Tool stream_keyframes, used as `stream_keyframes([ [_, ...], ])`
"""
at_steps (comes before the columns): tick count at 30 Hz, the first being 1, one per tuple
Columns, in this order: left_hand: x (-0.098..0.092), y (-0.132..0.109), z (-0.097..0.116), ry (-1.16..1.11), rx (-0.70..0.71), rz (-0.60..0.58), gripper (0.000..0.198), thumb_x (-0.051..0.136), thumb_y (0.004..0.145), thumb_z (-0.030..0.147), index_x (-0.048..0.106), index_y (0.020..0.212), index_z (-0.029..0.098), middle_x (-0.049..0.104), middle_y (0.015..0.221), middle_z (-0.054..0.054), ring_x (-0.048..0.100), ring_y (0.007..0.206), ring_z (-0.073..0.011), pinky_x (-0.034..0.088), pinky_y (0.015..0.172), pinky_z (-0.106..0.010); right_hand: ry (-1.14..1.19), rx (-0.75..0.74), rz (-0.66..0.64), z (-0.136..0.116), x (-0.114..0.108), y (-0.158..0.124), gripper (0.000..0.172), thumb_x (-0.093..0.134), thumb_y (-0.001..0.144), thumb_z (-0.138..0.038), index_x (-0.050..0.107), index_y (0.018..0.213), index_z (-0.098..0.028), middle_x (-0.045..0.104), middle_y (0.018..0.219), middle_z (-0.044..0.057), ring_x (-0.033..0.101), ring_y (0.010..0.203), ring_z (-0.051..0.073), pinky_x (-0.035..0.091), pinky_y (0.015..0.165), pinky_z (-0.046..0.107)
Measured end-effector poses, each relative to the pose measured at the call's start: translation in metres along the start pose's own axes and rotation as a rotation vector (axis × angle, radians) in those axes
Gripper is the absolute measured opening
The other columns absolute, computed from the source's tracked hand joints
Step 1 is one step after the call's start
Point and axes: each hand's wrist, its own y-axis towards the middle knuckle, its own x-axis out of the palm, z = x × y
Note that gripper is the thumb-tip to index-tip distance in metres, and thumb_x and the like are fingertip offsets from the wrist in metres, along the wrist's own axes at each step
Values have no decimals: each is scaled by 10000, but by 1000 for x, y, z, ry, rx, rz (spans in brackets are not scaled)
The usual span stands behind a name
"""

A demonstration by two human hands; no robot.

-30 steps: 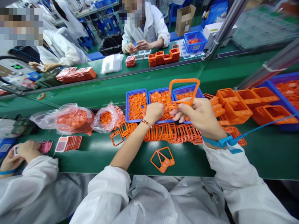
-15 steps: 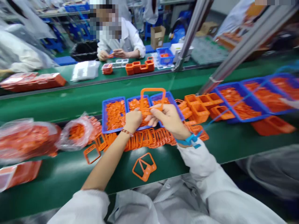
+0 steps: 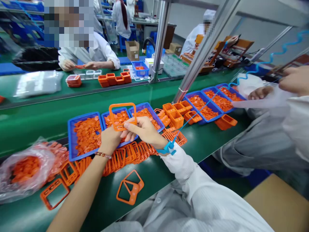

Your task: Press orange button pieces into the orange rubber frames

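The right hand [image 3: 143, 130] pinches the lower edge of one orange plastic frame [image 3: 122, 104] between thumb and fingers, with the left hand [image 3: 109, 140] closed against the frame's other side, holding it upright above the middle of three blue trays [image 3: 70, 138] of small orange pieces. Just below, on the green conveyor belt [image 3: 154, 175], lie one leaning row of orange frames [image 3: 127, 159], two overlapping frames [image 3: 125, 201] and one single frame [image 3: 60, 180], beside one clear plastic bag [image 3: 26, 170] of orange parts. Three more blue trays [image 3: 185, 100] sit farther right, past the blue wrist strap [image 3: 166, 149] on the right wrist.
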Motion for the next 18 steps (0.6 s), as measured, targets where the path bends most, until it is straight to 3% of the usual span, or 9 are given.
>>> stream_keyframes([
  [3,-5,-5,1,3,-27,-25,331,359,965,252,664,1020,135,724,1062,-177,709,986,-335,519,743,-354,-2,-20,-6,0,-2,0,469,739,766,-624,652,750,-163,708,643,11,670,554,106,547,518,202],
  [6,-10,-10,-2,-108,-85,14,312,414,955,316,661,1026,138,746,963,-163,725,887,-315,506,724,-339,5,-22,26,4,-5,2,504,739,741,-656,650,761,-160,727,671,19,675,555,107,546,507,199],
  [10,-14,-21,-13,-552,-118,222,296,493,910,359,681,1001,149,747,821,-88,701,700,-214,489,663,-279,-15,-28,85,14,-10,8,492,732,758,-638,640,816,-158,729,662,17,673,534,106,539,493,193],
  [14,-23,-41,-22,-870,-153,344,306,593,857,387,724,1003,152,612,557,15,525,472,-128,407,514,-235,-39,-14,142,25,-10,14,490,740,793,-539,616,1095,-173,726,652,-15,682,522,115,521,465,184],
  [18,-37,-64,-15,-1228,-145,457,362,726,788,370,726,1074,149,675,656,-1,520,482,-94,386,465,-204,-92,0,230,35,-7,16,481,725,796,-571,615,1028,-164,724,651,1,663,491,112,489,437,177],
])
